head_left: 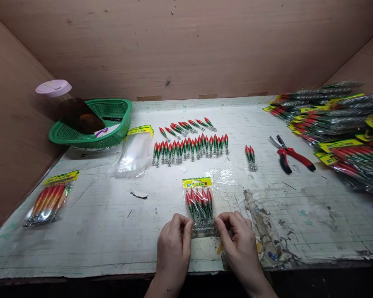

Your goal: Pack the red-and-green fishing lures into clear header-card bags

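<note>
A clear plastic packet of red and green fishing lures (199, 203) lies in front of me, its yellow header strip pointing away. My left hand (175, 244) pinches its lower left edge between thumb and fingers. On the opposite side, my right hand (238, 236) pinches the lower right edge in the same way. Beyond the packet, a row of loose lures (188, 148) is lined up, with several more loose lures (186, 126) scattered behind it. Left of these rests a stack of flat clear bags (133, 151) with yellow headers.
Pliers (287, 155) with red and black handles lie right, near two loose lures (250, 157). Filled packets (338, 124) are heaped far right. At left are a packet of orange lures (51, 198) and a green basket (118, 124) holding a lidded bottle (77, 114). Wooden walls (186, 49) enclose the table.
</note>
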Motion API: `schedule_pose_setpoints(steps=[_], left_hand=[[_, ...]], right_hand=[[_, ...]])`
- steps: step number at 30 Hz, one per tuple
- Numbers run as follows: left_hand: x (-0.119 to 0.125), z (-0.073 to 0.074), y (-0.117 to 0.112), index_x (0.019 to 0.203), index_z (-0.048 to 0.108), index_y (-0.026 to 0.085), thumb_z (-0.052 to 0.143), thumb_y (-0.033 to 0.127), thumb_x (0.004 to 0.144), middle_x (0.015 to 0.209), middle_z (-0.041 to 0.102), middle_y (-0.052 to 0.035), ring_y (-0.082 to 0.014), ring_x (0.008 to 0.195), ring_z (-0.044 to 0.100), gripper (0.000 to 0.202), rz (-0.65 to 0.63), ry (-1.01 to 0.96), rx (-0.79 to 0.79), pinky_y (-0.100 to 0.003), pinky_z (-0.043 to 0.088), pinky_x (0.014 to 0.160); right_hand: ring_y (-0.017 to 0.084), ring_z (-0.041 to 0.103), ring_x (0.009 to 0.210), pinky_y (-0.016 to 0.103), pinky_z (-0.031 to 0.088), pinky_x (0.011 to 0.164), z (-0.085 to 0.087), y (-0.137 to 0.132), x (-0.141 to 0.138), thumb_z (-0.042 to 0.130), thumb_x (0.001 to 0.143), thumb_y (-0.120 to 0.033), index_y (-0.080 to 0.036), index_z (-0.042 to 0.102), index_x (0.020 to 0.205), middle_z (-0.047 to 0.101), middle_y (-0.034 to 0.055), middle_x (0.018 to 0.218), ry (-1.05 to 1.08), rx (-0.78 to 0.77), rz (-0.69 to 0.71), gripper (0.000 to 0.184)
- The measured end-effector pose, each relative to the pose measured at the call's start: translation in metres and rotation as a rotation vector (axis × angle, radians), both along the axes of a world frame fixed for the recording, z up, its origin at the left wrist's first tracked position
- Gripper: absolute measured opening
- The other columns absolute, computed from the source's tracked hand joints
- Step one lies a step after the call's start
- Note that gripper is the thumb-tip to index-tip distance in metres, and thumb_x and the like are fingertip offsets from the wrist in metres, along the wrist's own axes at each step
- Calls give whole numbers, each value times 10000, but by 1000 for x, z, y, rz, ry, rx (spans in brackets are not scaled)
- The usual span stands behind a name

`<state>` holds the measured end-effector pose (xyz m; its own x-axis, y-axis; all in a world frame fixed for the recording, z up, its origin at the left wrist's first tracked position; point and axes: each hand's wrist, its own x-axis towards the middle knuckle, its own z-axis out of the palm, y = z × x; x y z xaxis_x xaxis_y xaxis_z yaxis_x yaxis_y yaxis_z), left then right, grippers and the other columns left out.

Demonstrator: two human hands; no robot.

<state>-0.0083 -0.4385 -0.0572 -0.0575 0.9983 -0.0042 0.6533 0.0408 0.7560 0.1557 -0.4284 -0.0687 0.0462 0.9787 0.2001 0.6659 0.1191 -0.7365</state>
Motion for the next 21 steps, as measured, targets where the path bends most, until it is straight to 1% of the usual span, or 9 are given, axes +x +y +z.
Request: schedule_pose_setpoints(steps=[5,8,11,15,18,20,21], left_hand=[[5,6,5,701,445,220,435,324,885,589,566,21,-146,546,552,211,64,117,-86,-240,358,516],[10,10,11,664,416,225,418,285,868,543,535,31,-143,488,509,212,102,233,-136,-237,305,487],[12,15,18,649,408,225,409,222,848,542,522,28,-143,476,483,198,68,341,-200,-234,262,470],[5,21,23,613,411,215,410,189,834,624,536,5,-137,496,480,223,18,436,-181,-236,253,465],[-3,21,24,651,456,209,392,212,855,681,546,-12,-141,514,492,214,59,401,-152,-247,290,472],[-6,21,26,711,504,201,383,253,876,729,564,-26,-154,576,528,211,66,297,-124,-261,349,512],[-7,21,28,740,521,198,416,286,870,756,572,-30,-162,617,545,190,48,229,-109,-270,379,543]], right_hand=[[158,503,601,302,333,631,2,6,-5,489,890,-389,-219,520,650,558,-5,616,-21,-33,-59,296],[138,478,543,296,319,617,2,9,-7,502,866,-387,-212,484,618,528,-23,566,-38,-83,-77,304],[126,454,518,292,309,612,3,13,-10,493,850,-361,-212,429,590,487,-37,524,-72,-97,-87,307],[128,450,512,289,312,589,5,17,-9,477,829,-340,-218,380,573,465,-36,511,-89,-84,-94,300],[135,471,529,287,331,565,5,18,-6,477,833,-357,-221,443,631,510,-17,583,-23,-91,-90,246],[156,504,595,303,357,600,3,17,-5,462,861,-384,-217,512,705,552,11,668,-17,-56,-88,234],[170,511,632,313,364,619,2,17,-6,459,871,-407,-217,534,728,562,24,697,-32,-26,-89,249]])
